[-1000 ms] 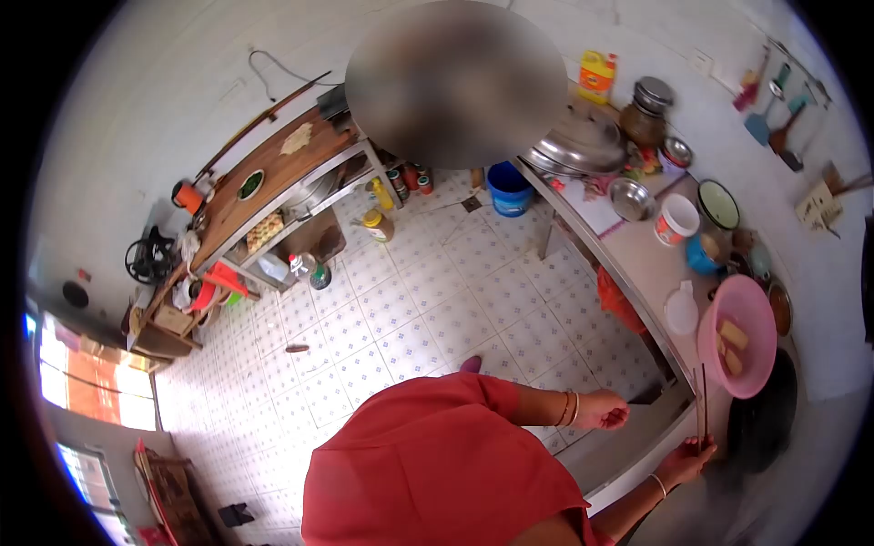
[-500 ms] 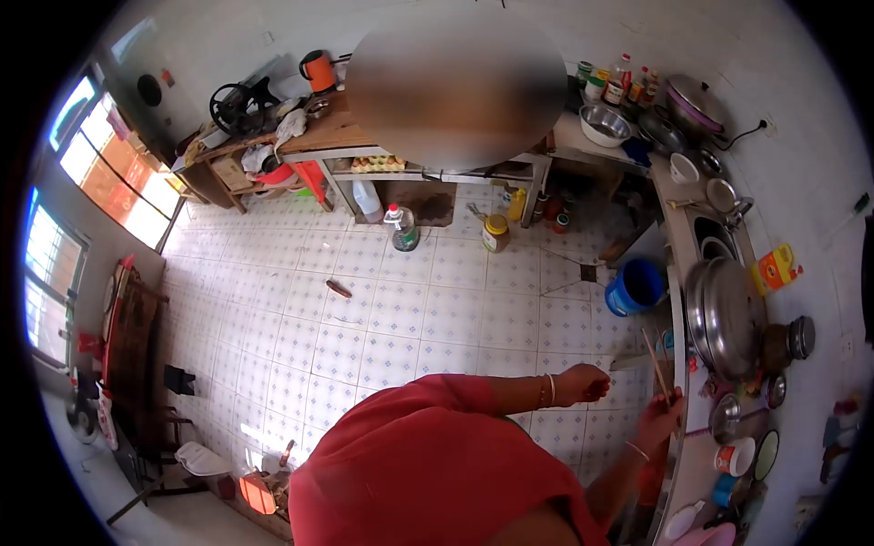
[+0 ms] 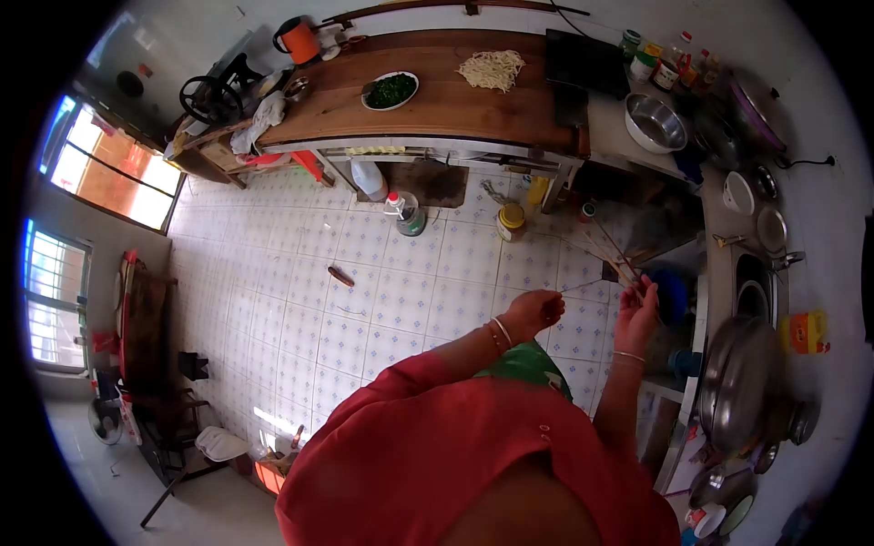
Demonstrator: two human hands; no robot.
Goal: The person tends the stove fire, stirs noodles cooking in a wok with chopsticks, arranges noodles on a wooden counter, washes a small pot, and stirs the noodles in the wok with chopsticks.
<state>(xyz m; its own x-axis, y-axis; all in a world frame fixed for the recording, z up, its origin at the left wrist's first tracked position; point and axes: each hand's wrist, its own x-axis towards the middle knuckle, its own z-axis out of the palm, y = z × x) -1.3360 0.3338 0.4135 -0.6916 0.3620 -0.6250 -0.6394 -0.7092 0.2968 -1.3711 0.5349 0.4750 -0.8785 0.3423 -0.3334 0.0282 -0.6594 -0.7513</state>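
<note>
The step in hand looks like holding: the right hand (image 3: pixel 638 305) pinches the chopsticks (image 3: pixel 625 267) between narrowed fingers beside the blue bucket (image 3: pixel 672 296), the left hand (image 3: pixel 533 315) curls, perhaps around nothing, I cannot tell, and moving on calls for a steady grip.

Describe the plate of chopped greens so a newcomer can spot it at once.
Find the long brown wooden worktop at the top of the picture. Look along it between the orange kettle and the heap of pale strips. The white plate there stands out by its dark green chopped pile, while the strips are pale.
</note>
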